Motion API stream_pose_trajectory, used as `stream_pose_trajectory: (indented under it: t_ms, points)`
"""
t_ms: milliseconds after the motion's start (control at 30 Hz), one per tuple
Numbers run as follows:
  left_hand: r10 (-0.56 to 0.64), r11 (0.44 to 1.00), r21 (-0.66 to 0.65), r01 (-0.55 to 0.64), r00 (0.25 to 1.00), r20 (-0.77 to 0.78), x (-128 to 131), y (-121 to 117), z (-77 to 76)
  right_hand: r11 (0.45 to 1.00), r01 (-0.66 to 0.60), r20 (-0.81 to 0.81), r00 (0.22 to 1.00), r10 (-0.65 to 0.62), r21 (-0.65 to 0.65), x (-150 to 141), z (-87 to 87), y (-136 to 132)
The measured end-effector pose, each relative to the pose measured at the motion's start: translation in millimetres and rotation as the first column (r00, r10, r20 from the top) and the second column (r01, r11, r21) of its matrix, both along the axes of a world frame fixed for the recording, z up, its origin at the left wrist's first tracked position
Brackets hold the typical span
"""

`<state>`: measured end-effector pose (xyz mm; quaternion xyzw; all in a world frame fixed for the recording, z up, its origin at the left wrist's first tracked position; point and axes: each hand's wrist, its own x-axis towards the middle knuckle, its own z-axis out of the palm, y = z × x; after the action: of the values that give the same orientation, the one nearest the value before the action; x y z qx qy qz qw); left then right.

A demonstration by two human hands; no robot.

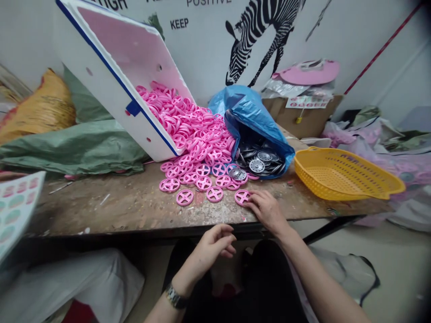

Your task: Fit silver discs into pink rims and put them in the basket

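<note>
Reaching across the worn wooden table (117,206), the right hand (266,208) lies open, fingertips touching a pink plastic wheel (242,196). The left hand (213,244), loosely curled and empty, hangs below the table edge. At twelve o'clock pink wheels spill from a tipped white foam box (111,76); at one o'clock a blue bag (252,116) holds silver hubcaps (257,166). At three o'clock the yellow basket (346,175) is empty, so I judge the work barely begun. A zebra mural marks the wall.

A pink spoked wheel (242,197) lies flat near the front edge of the desk (117,211), touched by the right hand (267,210). More pink wheels (191,134) lie just behind it, spilling from the tilted white box (111,67).
</note>
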<state>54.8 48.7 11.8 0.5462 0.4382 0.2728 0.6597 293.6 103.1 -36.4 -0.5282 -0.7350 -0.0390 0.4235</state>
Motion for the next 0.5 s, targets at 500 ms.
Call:
stream_pose_trajectory:
  t_ms: [500]
  points:
    - [0.182, 0.974, -0.183, -0.135, 0.944, 0.273, 33.7, 26.1, -3.9, 0.965, -0.26, -0.131, 0.956, 0.261, 0.023, -34.7, -2.4, -34.5]
